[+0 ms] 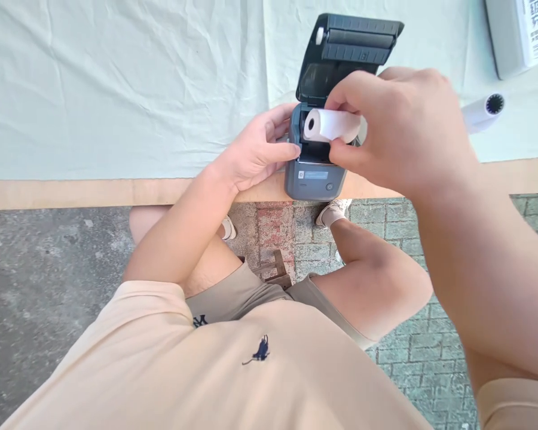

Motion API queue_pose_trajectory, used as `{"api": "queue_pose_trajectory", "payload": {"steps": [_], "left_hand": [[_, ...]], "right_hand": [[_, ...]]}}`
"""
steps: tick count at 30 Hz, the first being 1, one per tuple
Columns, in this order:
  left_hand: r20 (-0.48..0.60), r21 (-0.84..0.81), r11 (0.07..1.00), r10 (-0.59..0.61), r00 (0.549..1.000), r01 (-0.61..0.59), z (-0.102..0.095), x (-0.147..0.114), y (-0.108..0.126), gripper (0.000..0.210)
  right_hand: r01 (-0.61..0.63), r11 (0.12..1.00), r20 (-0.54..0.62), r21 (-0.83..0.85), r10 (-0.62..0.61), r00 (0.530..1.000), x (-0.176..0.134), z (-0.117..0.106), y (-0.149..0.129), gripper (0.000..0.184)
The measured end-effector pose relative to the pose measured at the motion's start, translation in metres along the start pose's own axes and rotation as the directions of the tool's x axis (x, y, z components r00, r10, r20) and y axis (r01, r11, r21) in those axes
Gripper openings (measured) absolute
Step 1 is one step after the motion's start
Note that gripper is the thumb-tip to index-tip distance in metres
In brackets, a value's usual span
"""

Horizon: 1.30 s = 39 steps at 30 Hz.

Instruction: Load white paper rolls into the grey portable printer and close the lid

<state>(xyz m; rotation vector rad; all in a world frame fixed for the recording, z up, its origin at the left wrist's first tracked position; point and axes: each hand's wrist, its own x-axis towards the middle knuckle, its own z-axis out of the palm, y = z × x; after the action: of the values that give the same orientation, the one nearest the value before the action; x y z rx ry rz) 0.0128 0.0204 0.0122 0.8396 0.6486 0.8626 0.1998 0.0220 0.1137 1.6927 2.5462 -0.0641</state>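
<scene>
A dark grey portable label printer [316, 185] sits at the table's front edge, its lid [316, 65] raised and tipped back. My left hand [264, 146] is wrapped against the printer's left side, thumb on the rim of the paper bay. Between the thumb and fingers of my right hand [399, 125] is a white paper roll [334, 125], lying sideways at the mouth of the bay. The roll's hollow core faces left. My right hand hides the roll's right end and part of the printer's right side.
Another white roll with a dark toothed core [484, 112] lies to the right on the pale cloth [138, 89]. A white box with a printed label [511, 42] stands at the back right. The wooden table edge [183, 192] runs across in front of me, above my legs.
</scene>
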Motion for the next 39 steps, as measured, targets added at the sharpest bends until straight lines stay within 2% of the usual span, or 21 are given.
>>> {"api": "queue_pose_trajectory", "payload": {"steps": [3, 7, 11, 14, 17, 19, 22, 24, 27, 28, 33, 35, 39], "left_hand": [[0.003, -0.003, 0.999, -0.032, 0.999, 0.032, 0.001, 0.001, 0.003, 0.055], [0.026, 0.012, 0.999, -0.045, 0.999, 0.045, 0.002, 0.002, 0.005, 0.055], [0.045, -0.002, 1.000, -0.027, 0.999, 0.027, 0.002, 0.003, 0.002, 0.054], [0.040, 0.018, 1.000, -0.006, 0.999, 0.006, -0.001, 0.002, -0.002, 0.053], [0.027, 0.046, 0.999, 0.027, 0.999, -0.028, -0.003, 0.001, -0.003, 0.054], [0.019, 0.066, 0.998, 0.011, 1.000, -0.013, -0.004, 0.000, -0.003, 0.059], [0.001, 0.114, 0.994, 0.003, 1.000, -0.003, -0.004, -0.002, 0.000, 0.066], [-0.001, 0.140, 0.990, 0.007, 1.000, -0.007, -0.005, -0.003, 0.000, 0.066], [0.015, 0.112, 0.994, 0.002, 1.000, -0.004, -0.008, -0.003, -0.003, 0.071], [0.022, 0.089, 0.996, 0.009, 1.000, -0.011, -0.009, -0.003, -0.005, 0.072], [0.077, 0.056, 0.997, 0.053, 0.996, -0.057, -0.016, -0.001, -0.011, 0.066], [0.090, 0.051, 0.996, 0.064, 0.994, -0.068, -0.018, 0.000, -0.013, 0.066], [0.140, 0.010, 0.994, 0.103, 0.985, -0.106, -0.021, 0.000, -0.016, 0.089]], "right_hand": [[-0.031, 0.998, -0.089, 0.047, 0.035, 0.995, -0.009, 0.009, -0.001, 0.035], [-0.053, 0.997, -0.146, 0.055, 0.060, 0.987, -0.014, 0.014, -0.005, 0.035], [-0.068, 0.991, -0.167, 0.119, 0.087, 0.982, -0.013, 0.015, -0.007, 0.030], [-0.088, 0.984, -0.175, 0.156, 0.115, 0.978, -0.012, 0.021, -0.010, 0.019], [-0.018, 0.965, -0.298, 0.261, 0.098, 0.949, -0.017, 0.036, -0.014, 0.010], [0.059, 0.951, -0.451, 0.304, 0.089, 0.888, -0.022, 0.049, -0.016, 0.015], [0.199, 0.949, -0.679, 0.246, 0.022, 0.734, -0.028, 0.067, -0.017, 0.018], [0.303, 0.933, -0.760, 0.196, -0.051, 0.648, -0.028, 0.075, -0.016, 0.017], [0.431, 0.886, -0.807, 0.169, -0.127, 0.577, -0.024, 0.079, -0.014, 0.017], [0.461, 0.870, -0.807, 0.175, -0.142, 0.574, -0.022, 0.079, -0.013, 0.016], [0.576, 0.777, -0.749, 0.253, -0.219, 0.625, -0.020, 0.074, -0.004, 0.008], [0.612, 0.747, -0.748, 0.258, -0.247, 0.616, -0.021, 0.071, -0.003, 0.007], [0.614, 0.728, -0.722, 0.306, -0.242, 0.648, -0.026, 0.065, -0.004, 0.010]]}}
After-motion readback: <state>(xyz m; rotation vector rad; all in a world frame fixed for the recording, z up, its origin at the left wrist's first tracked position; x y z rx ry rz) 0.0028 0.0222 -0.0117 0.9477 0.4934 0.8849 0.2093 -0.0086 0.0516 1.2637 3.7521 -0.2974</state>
